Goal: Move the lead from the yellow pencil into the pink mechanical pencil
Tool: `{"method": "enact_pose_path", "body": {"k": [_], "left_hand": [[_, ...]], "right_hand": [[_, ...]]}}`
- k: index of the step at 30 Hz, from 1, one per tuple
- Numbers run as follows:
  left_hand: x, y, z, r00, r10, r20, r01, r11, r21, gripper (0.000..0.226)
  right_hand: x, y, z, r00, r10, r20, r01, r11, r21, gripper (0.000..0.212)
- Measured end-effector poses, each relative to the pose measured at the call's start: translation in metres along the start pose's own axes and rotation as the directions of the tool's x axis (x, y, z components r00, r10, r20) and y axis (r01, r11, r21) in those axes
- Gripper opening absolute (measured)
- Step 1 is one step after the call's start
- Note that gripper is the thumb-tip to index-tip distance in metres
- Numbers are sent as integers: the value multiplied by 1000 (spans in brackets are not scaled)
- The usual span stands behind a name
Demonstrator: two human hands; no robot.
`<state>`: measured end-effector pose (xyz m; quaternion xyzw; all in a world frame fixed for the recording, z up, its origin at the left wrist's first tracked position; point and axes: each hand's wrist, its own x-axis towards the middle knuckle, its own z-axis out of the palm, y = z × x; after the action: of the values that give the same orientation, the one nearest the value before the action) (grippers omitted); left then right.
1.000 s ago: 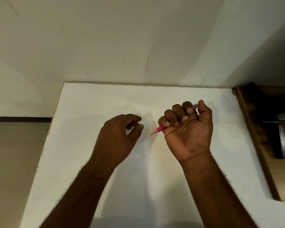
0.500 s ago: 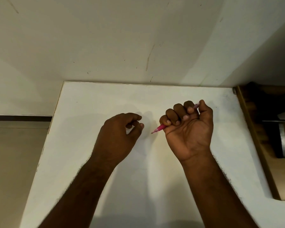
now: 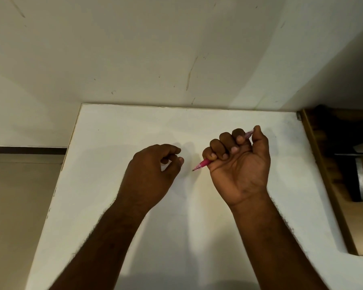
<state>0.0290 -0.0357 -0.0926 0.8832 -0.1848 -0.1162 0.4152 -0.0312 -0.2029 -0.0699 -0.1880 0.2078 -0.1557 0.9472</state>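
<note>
Beside the right grip, clenched around the pink pencil, the left grip pinches something unseen; line it up steadily with the tip.

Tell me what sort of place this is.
Probably a plain indoor room with a desk: a white tabletop set against a scuffed pale wall, tiled floor to its left, a wooden unit beside it.

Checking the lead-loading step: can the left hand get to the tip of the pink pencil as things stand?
Probably yes: the pink pencil's tip juts from the right hand toward the left hand, with only bare table between them.
</note>
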Motion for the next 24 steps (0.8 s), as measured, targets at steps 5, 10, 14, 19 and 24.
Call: {"method": "enact_pose_path", "body": {"k": [5, 10, 14, 19, 24], "left_hand": [[0, 0, 0, 1000, 1, 2, -1, 1000, 7, 24], [1, 0, 0, 1000, -2, 10, 2, 1000, 5, 24], [0, 0, 1, 1000, 1, 10, -1, 1000, 10, 24], [0, -1, 0, 1000, -7, 12, 7, 1000, 12, 23], [0, 0, 1, 1000, -5, 16, 4, 1000, 18, 24]], "right_hand": [[0, -1, -1, 1000, -3, -8, 3, 1000, 0, 45], [0, 0, -1, 1000, -10, -18, 10, 1000, -13, 44], [0, -1, -1, 1000, -15, -24, 15, 1000, -18, 44], [0, 0, 0, 1000, -7, -9, 7, 1000, -19, 45], [-1, -1, 0, 1000, -9, -12, 9, 1000, -17, 45]]}}
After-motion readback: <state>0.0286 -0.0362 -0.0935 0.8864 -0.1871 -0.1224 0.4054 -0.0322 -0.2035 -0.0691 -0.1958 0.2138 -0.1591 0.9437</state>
